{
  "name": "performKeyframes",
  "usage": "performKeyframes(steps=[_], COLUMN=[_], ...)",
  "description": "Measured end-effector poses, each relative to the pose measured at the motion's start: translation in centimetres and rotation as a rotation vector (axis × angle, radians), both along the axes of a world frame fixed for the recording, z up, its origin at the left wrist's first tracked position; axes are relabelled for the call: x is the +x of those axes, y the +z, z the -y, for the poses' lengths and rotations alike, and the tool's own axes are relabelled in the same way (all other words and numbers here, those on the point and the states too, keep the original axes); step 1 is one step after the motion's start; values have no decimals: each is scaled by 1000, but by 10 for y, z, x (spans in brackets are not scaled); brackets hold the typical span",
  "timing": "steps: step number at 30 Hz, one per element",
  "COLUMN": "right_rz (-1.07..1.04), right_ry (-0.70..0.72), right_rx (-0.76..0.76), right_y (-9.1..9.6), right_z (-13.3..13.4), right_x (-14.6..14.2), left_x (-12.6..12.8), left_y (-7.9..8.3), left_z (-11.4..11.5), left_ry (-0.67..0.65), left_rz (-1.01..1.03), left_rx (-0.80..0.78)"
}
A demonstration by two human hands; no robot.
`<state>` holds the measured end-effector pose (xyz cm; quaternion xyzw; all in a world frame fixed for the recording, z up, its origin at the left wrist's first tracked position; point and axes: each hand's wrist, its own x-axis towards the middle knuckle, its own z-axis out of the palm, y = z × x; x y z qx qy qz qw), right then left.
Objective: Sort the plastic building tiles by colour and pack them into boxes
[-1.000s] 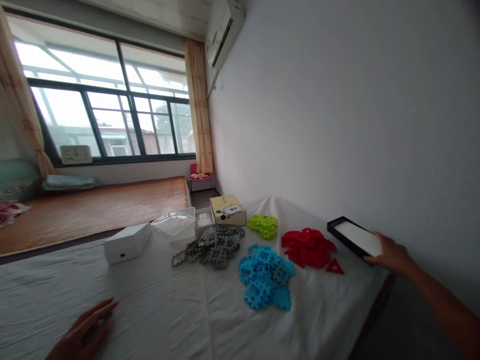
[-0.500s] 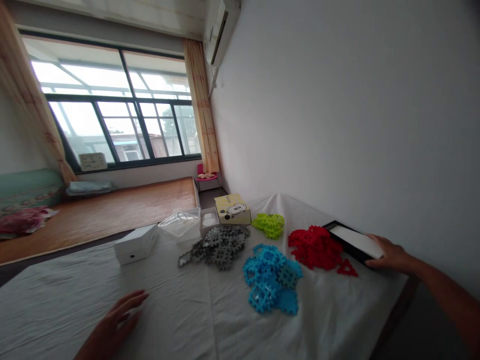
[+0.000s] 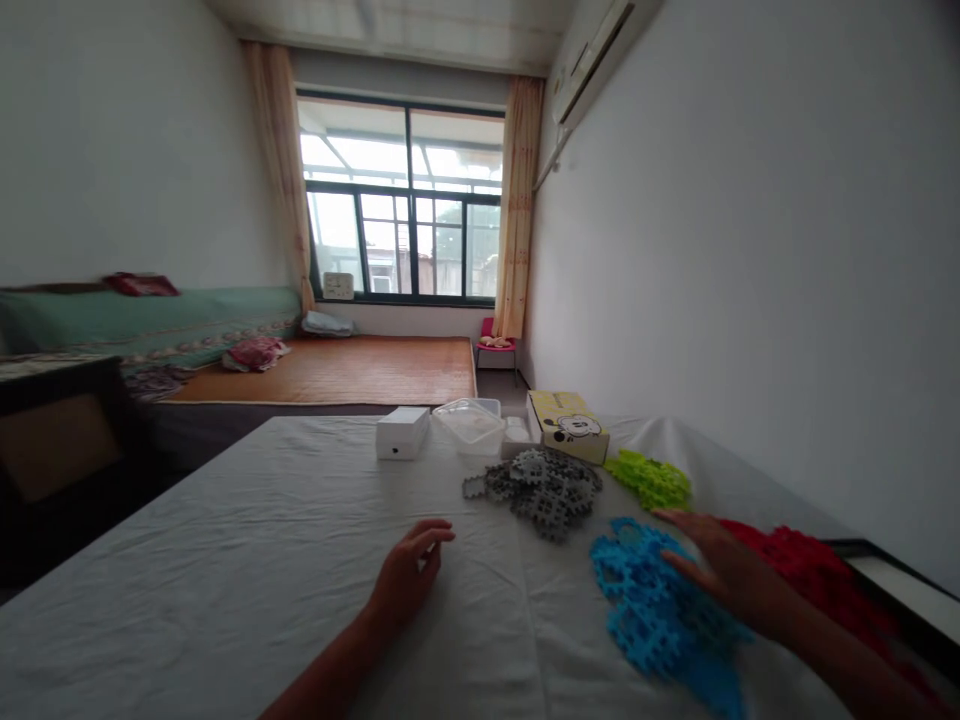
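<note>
My left hand (image 3: 414, 566) hovers at or just above the white cloth, its fingers loosely bent and apart, holding nothing. Fingers outstretched, my right hand (image 3: 721, 562) is over the edge of the pile of blue interlocking plastic pieces (image 3: 645, 595) and holds nothing; I cannot tell whether it touches them. Partly behind my right forearm lies a heap of red interlocking pieces (image 3: 802, 560). Yellow-green pieces (image 3: 651, 480) sit just beyond my right fingertips. A grey pile of the same kind of pieces (image 3: 551, 490) lies between and beyond my hands.
Along the table's far side stand a white box (image 3: 401, 435), a clear plastic container (image 3: 471, 428) and a yellow cartoon box (image 3: 570, 428). A black-edged tray with a white inside (image 3: 911, 585) lies at the right by the wall. A bed (image 3: 390, 365) is beyond the white-covered table (image 3: 247, 540).
My right hand has left the black-edged tray and moved left to the blue pieces. My left hand has moved forward over the cloth. The view has turned left.
</note>
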<state>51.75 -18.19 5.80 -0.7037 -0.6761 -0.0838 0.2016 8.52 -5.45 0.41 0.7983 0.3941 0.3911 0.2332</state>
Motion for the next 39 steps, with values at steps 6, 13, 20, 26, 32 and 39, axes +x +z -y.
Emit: performKeyframes(steps=[6, 13, 20, 26, 32, 39], right_rz=[45, 362, 437, 440, 242, -901], right_ry=[411, 170, 247, 192, 259, 379], right_rx=[0, -24, -43, 50, 166, -53], right_y=[-7, 0, -2, 19, 27, -5], right_z=[-121, -248, -287, -260, -174, -103], right_x=[-129, -203, -221, -224, -229, -268], left_x=[-2, -3, -1, -1, -11, -30], left_y=[-1, 0, -2, -3, 16, 15], left_z=[7, 8, 7, 9, 8, -18], left_ry=[-26, -30, -58, -75, 50, 589], left_rz=[24, 80, 67, 80, 219, 464], left_rx=[78, 41, 10, 17, 158, 107])
